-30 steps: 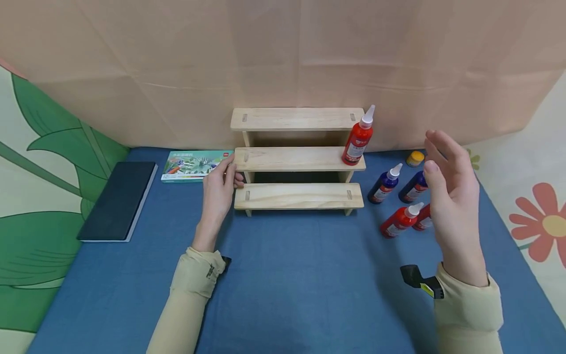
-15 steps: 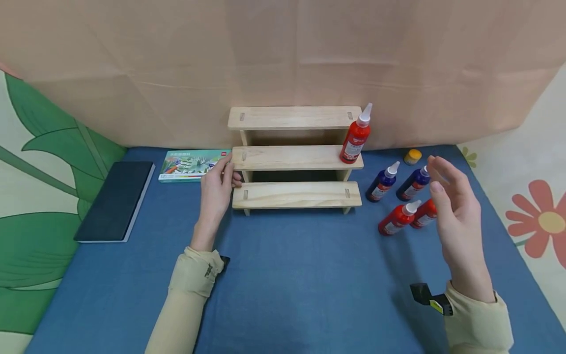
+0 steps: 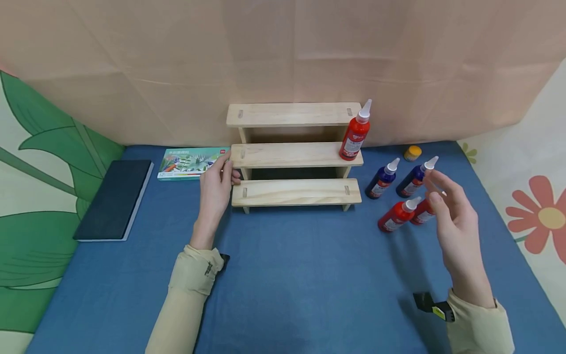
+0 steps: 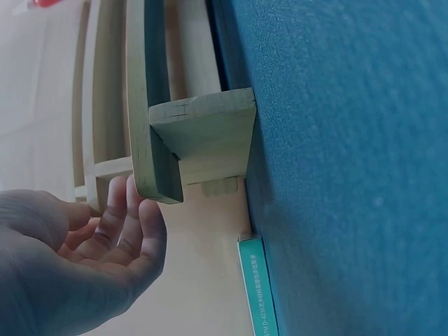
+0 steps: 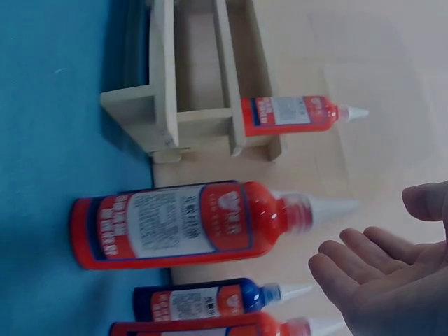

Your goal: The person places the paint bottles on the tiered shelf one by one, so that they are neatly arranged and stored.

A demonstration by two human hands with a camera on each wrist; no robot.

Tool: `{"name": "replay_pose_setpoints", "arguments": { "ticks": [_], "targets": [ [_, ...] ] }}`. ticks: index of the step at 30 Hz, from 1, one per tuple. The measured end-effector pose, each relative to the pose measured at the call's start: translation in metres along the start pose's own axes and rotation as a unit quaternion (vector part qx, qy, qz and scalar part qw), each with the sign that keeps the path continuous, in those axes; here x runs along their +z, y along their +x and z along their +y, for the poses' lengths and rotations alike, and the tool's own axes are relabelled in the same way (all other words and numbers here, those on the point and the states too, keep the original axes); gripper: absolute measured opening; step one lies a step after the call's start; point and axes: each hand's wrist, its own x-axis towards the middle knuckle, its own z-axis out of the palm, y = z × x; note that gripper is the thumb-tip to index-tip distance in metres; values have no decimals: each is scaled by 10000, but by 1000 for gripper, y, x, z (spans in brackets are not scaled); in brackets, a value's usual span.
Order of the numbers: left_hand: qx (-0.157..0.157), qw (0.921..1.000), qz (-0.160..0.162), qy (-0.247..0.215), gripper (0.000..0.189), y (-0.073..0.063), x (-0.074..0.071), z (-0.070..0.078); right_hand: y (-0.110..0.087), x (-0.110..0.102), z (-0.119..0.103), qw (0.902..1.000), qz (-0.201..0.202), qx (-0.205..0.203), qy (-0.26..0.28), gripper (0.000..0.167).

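A three-tier wooden display shelf (image 3: 296, 154) stands at the back of the table. My left hand (image 3: 215, 184) holds the left end of its middle board; in the left wrist view the curled fingers (image 4: 115, 238) are around the board ends. On the right end of the middle tier stands a red squeeze bottle (image 3: 355, 136) with a white nozzle. My right hand (image 3: 457, 228) is raised with relaxed, parted fingers and holds nothing. Near it stand two blue bottles (image 3: 381, 182) and two red bottles (image 3: 396, 216); its fingers partly cover the rear red bottle (image 3: 423, 212).
A small yellow-capped pot (image 3: 412, 153) sits behind the bottles. Left of the shelf lies a flat green illustrated box (image 3: 190, 163). A dark notebook (image 3: 114, 200) lies at the far left of the blue cloth (image 3: 300, 285). A beige curtain (image 3: 265, 54) hangs behind.
My right hand has come down and slightly right, uncovering more of the rear blue and red bottles. My left hand stays at the shelf. The view has shifted slightly.
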Motion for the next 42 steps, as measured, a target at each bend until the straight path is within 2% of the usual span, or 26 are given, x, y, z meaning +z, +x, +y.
{"name": "replay_pose_setpoints", "arguments": {
  "ticks": [10,15,27,36,42],
  "targets": [
    [51,10000,-58,25,41,2,1,4,-11,-1,24,9997,-251,28,-51,51],
    [16,10000,-85,20,41,2,1,5,-15,1,35,9993,-353,-46,87,50],
    [-14,10000,-5,31,42,0,-8,-1,-10,18,48,9969,-773,-145,-7,53],
    [-17,9999,-100,74,42,-2,-2,2,-11,14,56,9954,-739,341,-510,57],
    [7,9999,-82,84,42,-2,-2,2,-10,15,60,9948,-752,333,-597,57]
  ]
}}
